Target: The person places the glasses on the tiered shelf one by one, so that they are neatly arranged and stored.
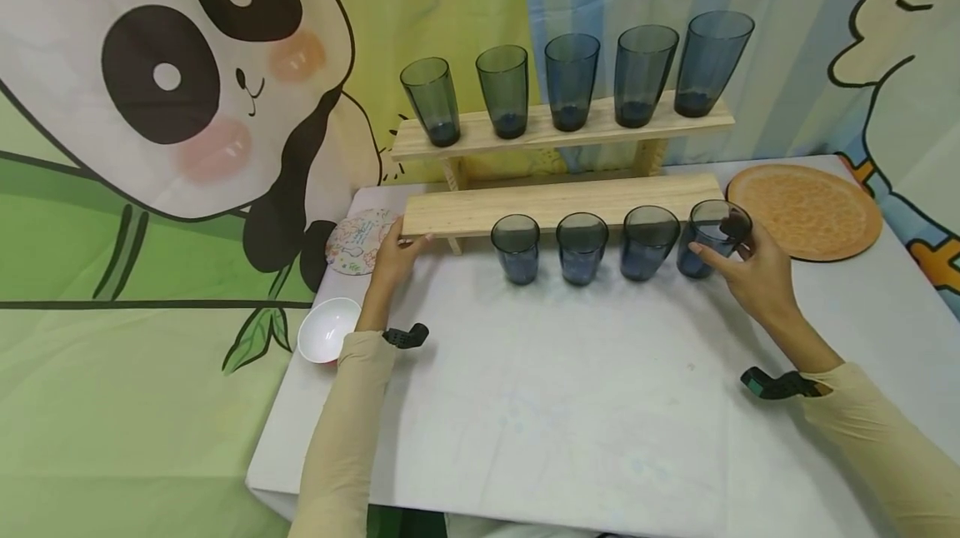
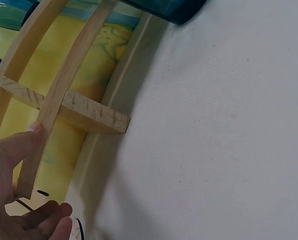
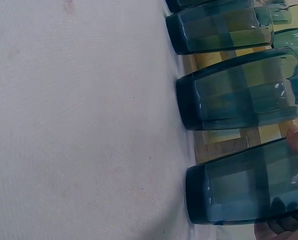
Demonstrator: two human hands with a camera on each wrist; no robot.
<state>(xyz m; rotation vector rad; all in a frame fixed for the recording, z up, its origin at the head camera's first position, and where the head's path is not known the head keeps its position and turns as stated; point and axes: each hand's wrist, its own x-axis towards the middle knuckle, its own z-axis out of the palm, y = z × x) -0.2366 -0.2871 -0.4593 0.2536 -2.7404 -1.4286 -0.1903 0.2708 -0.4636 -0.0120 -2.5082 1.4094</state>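
The right hand (image 1: 759, 276) grips the end glass (image 1: 694, 256) and the left hand (image 1: 393, 258) the wooden shelf (image 1: 555, 203), probably steadying both; the left hand's full contact is partly hidden.

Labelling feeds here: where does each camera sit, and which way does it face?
Head: on the head, facing forward and down at the wooden shelf and front glasses; left hand, right hand and sleeves show.
Left wrist: on that wrist, facing the wooden shelf and table; left hand partly shows.
Right wrist: on that wrist, facing the front glasses; right hand partly shows.
Head and right wrist share the gripped end glass.
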